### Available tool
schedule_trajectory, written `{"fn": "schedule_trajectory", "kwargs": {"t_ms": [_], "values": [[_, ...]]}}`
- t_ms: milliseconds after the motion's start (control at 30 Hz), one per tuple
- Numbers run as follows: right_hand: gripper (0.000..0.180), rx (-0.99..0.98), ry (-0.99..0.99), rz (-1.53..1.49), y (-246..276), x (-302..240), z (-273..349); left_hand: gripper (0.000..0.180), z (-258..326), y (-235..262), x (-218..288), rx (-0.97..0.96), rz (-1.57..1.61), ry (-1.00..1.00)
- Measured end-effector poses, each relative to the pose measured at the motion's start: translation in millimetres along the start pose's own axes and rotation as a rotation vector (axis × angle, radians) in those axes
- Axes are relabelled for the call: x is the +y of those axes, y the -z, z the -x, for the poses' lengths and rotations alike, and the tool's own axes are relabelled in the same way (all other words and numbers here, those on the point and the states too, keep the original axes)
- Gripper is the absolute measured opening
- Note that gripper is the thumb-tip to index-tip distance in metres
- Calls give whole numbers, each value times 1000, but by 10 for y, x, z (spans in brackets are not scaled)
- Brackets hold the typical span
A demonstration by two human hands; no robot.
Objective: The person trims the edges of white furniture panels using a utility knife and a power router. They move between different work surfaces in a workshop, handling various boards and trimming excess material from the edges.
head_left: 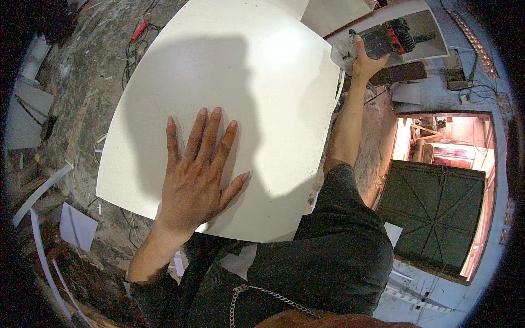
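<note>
A large white board with curved-looking edges lies in front of me. My left hand rests flat on its near part, fingers spread, holding nothing. Out past the board's far right edge, my right hand is closed round a trim router with a black and red body and a clear base. The tool is tilted onto its side, its clear base toward the board's edge. Part of its body is hidden by my fingers. A broad shadow falls across the middle of the board.
Behind the router stands a pale panel. A dark metal door stands in a bright doorway on the right, in a blue wall. On the rough floor at left lie a red-handled corded item, cables, and white offcuts.
</note>
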State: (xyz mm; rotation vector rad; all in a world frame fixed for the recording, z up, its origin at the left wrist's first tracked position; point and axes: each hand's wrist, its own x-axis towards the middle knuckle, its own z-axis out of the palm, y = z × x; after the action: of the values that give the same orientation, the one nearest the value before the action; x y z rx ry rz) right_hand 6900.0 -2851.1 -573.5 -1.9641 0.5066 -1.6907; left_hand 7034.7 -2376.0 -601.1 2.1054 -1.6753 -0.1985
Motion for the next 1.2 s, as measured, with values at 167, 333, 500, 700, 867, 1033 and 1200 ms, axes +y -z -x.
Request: {"fn": "schedule_trajectory", "kwargs": {"t_ms": [167,333,500,700,867,1033,1200], "values": [[75,47,77,123,126,290,-71,80,-9,32,5,-11,-6,2],[75,64,73,119,86,275,-57,80,-15,19,-3,-3,-12,4],[76,13,57,58,91,203,-60,79,-8,16,6,-12,-4,6],[76,41,84,69,94,167,-28,80,38,-13,22,0,-8,1],[75,14,36,59,47,126,-35,79,19,21,7,6,5,5],[72,16,74,95,94,247,-89,78,-20,16,-16,8,9,-1],[72,25,85,146,117,313,-79,79,8,15,-13,0,0,1]]}}
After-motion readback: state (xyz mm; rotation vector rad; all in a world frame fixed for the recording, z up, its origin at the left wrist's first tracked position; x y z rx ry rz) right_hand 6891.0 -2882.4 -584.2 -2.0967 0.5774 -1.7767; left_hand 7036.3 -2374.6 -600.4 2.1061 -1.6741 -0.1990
